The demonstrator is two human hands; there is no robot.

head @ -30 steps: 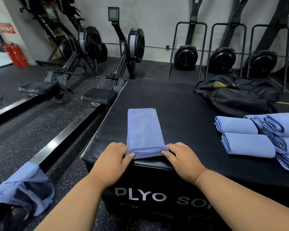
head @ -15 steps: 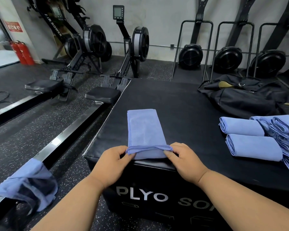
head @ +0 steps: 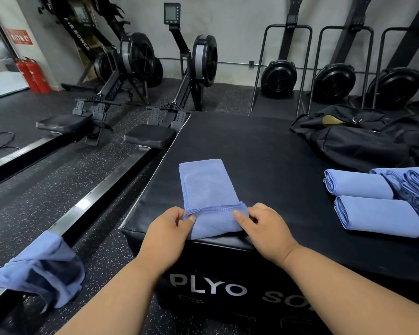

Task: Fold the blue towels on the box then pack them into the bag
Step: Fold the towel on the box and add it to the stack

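A narrow blue towel (head: 205, 189) lies as a long strip near the front-left corner of the black plyo box (head: 264, 151), its near end turned up and over into the start of a roll right at the box's front edge. The left hand (head: 166, 234) has its grip closed on the left end of that turned hem, thumb on top, and the right hand (head: 267, 232) pinches the right end the same way. To do this step well, I judge both hands should advance together away from the front edge, keeping the hem square to the strip's long sides so the roll does not cone or drift toward the left edge, which runs close beside the towel. The strip ahead lies flat, with bare box top beyond its far end, so there is room to finish the roll. To the right, along the right edge, finished rolled towels (head: 373, 201) lie stacked, well apart from the working strip. The black duffel bag (head: 363, 146) sits at the far right corner. Another blue cloth (head: 41, 267) hangs over a rail on the floor at left.
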